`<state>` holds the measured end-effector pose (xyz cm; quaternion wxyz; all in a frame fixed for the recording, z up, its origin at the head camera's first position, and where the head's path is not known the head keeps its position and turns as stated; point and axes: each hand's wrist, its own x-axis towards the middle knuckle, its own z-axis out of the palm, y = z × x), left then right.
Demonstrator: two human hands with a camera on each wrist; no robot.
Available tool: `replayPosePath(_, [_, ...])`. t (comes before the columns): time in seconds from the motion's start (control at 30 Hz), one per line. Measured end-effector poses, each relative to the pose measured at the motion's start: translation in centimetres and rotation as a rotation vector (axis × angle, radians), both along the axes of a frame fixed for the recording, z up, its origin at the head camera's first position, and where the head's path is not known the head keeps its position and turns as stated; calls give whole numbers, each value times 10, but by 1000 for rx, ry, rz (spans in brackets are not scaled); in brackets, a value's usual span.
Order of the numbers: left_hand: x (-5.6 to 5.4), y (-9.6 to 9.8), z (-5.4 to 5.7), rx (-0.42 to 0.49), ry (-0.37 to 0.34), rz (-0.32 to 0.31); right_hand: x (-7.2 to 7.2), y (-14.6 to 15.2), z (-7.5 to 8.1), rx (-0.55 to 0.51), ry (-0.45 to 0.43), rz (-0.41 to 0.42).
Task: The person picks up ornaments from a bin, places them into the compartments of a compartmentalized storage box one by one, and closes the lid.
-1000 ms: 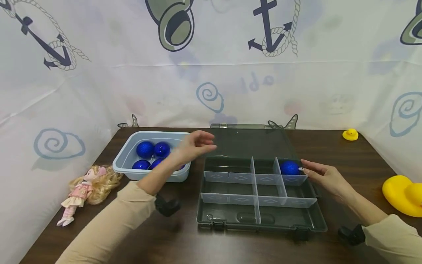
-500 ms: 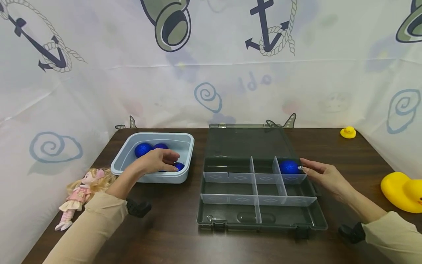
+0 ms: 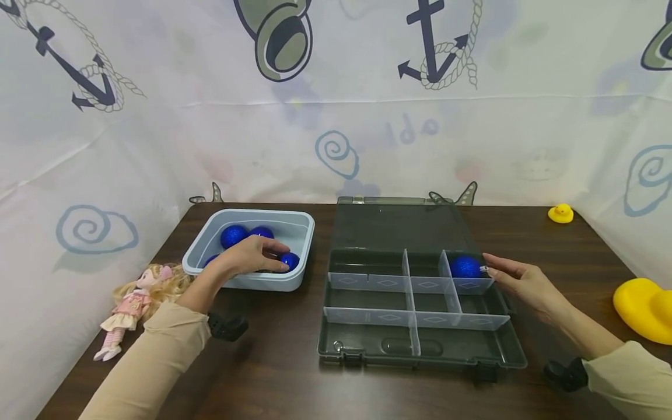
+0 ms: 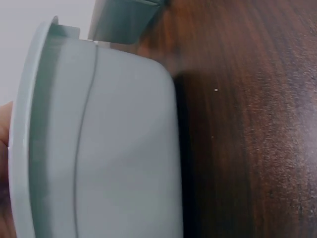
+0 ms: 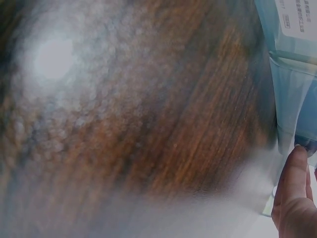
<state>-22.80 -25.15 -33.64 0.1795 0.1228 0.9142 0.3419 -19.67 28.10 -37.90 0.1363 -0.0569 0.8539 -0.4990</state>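
My left hand reaches over the near rim of a light blue plastic bin. Its thumb and fingers pinch a shiny blue Christmas ball at the bin's right side. More blue balls lie in the bin, partly hidden by the hand. Beside the back right compartment of a dark translucent divider box, my right hand pinches the silver cap of a glittery blue Christmas ball, which sits in that compartment. The left wrist view shows mostly the bin's outer wall.
The box's lid lies folded back behind it. A doll lies left of the bin. A large yellow rubber duck stands at the right, with a small duck at the back right corner. Printed fabric hangs behind the table.
My left hand has moved left and down, from between bin and box into the bin, and now pinches a ball there. The right hand has stayed at the box.
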Motion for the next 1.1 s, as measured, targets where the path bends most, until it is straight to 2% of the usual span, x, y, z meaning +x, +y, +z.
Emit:
replayPosePath(0.17, [0,-7,13,131,-32,77,0,-1,0,27,-5,7])
replayPosePath(0.27, [1,-7,28,270,-48,108,-1,-1,0,24,-8,8])
replayPosePath(0.37, [0,0,43,388,-52,125,-1,-1,1,24,-11,6])
replayPosePath(0.43, [-1,13,49,462,-57,110,-1,0,2,27,-12,2])
replayPosePath(0.53, [-4,44,52,534,-63,46,0,0,3,20,-7,1])
replayPosePath(0.63, [-10,81,47,573,-69,-59,0,0,2,8,7,1])
replayPosePath(0.87, [-34,163,22,474,-34,-327,-1,0,-2,-7,32,9])
replayPosePath(1.0, [-43,193,6,443,-18,-429,0,-1,0,-14,30,3])
replayPosePath(1.1, [-46,209,-1,409,-3,-484,0,1,1,-21,17,-7])
